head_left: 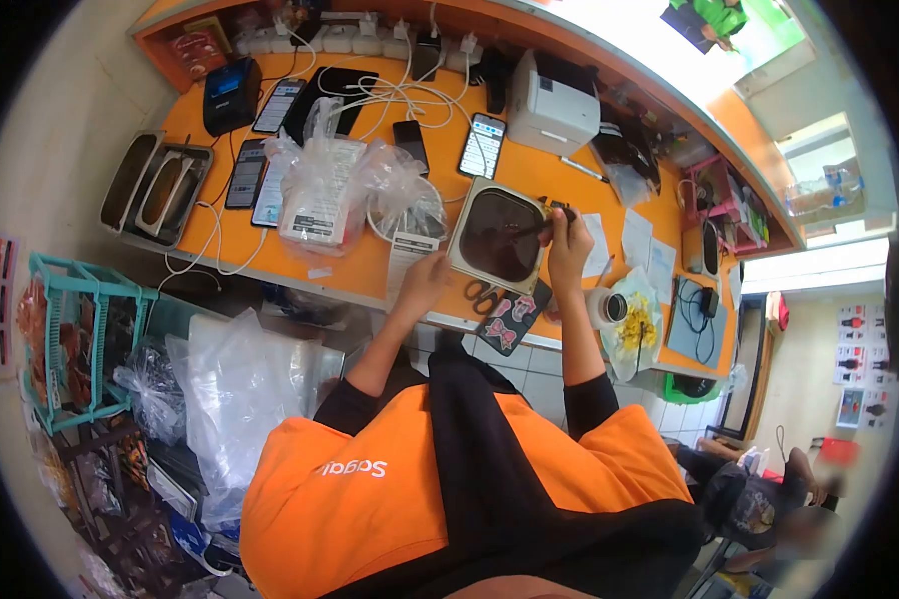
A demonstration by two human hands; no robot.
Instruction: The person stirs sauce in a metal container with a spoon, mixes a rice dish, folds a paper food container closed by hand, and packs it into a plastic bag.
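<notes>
A square metal pan [455,262] of dark brown sauce [499,235] sits at the front of the orange table. My left hand [425,284] is closed at the pan's lower left corner, its fingers against the rim. In my right hand [569,243], at the pan's right side, is the dark handle of a utensil [529,232]; its far end is in the sauce and its kind is hidden. A printed paper slip [410,252] lies beside my left hand. Scissors [481,296] and a phone in a decorated case [512,321] lie just below the pan.
Left of the pan are a tied plastic bag with a package [320,205], several phones [482,145] and tangled white cables [400,95]. A white printer [554,100] stands behind. To the right are a cup [606,307], yellow pieces on plastic [637,324] and a grey laptop-like slab [687,334].
</notes>
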